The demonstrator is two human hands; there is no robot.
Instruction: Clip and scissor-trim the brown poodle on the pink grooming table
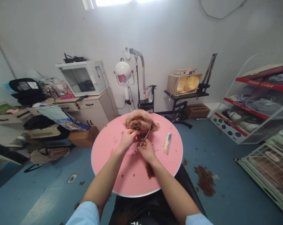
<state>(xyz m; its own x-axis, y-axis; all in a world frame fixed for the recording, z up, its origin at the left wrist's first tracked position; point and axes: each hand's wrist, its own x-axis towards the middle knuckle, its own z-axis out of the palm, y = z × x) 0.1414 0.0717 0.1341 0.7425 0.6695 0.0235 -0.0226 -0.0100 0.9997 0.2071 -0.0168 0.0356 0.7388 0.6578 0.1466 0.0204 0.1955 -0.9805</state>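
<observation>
A small brown curly dog (141, 120) sits at the far side of a round pink table (113, 147). My left hand (127, 139) is closed under the dog's chin, holding its muzzle hair. My right hand (146, 150) grips curved scissors (145, 137), whose blades rise beside the dog's face on the right. A comb (168, 143) lies on the table to the right of my right hand. Brown hair clippings dot the pink surface.
A pile of cut brown hair (205, 180) lies on the blue floor at right. Behind the table stand a grooming arm and dryer (123, 75), a white cabinet with a drying box (81, 78), and wire cages (268, 162) at right.
</observation>
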